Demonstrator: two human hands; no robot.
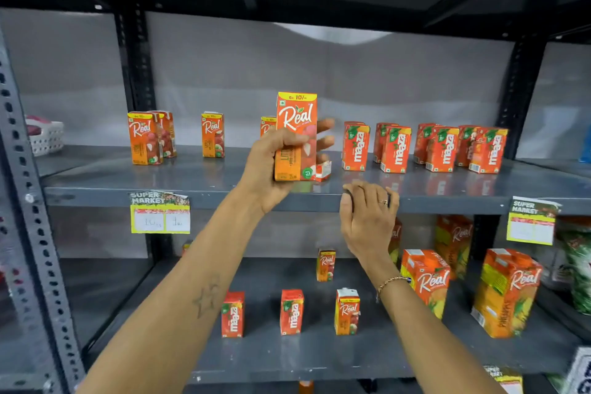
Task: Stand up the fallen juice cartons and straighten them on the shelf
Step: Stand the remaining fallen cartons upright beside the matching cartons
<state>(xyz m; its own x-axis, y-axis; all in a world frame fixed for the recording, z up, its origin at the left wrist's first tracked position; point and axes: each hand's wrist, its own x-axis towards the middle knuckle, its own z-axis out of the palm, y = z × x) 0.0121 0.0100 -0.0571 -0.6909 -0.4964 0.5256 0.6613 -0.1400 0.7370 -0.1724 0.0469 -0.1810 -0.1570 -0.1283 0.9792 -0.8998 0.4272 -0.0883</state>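
From the head camera, the left hand [275, 160] is wrapped around an upright orange Real juice carton with a yellow top band [295, 134], holding it over the front part of the grey metal upper shelf [204, 182], with another small carton lying on its side [323, 171] just behind it. The right hand [367, 217] holds nothing, its fingers loosely curled at the shelf's front edge. Red-orange Maaza cartons [396, 149] stand upright in a cluster to the right, and more small Real cartons [145, 137] stand at the left.
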